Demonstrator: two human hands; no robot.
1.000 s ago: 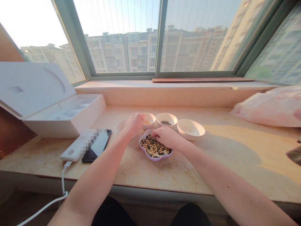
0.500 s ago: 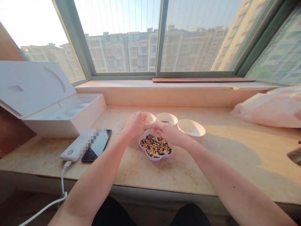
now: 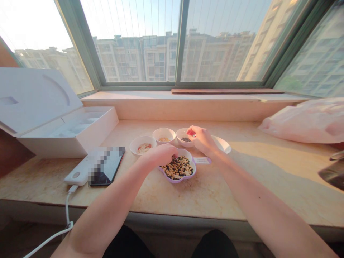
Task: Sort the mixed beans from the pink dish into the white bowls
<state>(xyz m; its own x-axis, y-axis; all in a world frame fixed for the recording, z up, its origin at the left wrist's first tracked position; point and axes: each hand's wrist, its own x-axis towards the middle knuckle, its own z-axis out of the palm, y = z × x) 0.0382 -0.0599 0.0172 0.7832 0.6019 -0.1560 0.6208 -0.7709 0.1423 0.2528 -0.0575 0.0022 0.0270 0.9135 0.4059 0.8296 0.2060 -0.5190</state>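
A purple-rimmed, scalloped bowl (image 3: 179, 180) holds mixed black and yellow beans (image 3: 178, 168). My left hand (image 3: 167, 154) reaches over its back left edge, fingers bent down at the beans; what they pinch is hidden. Behind it stands a white bowl of black beans (image 3: 185, 139). Over that bowl's right side hangs my right hand (image 3: 201, 138), thumb and fingers pinched together, with anything between them too small to name. Another white bowl (image 3: 163, 131) contains yellow beans. Farther left, a bowl (image 3: 131, 147) holds pale flat pieces. A white bowl (image 3: 224, 144) is partly behind my right wrist.
On the left are an open white box (image 3: 94, 129), a white power bank (image 3: 77, 172) with a cable, and a phone (image 3: 109, 172). A label tag (image 3: 202, 161) lies beside the scalloped bowl. At right are a plastic bag (image 3: 303, 123) and a dark object (image 3: 333, 172).
My left hand has come from the yellow-bean bowl down to the scalloped bowl. My right hand has moved from the scalloped bowl up and right to the black-bean bowl. The view has shifted slightly.
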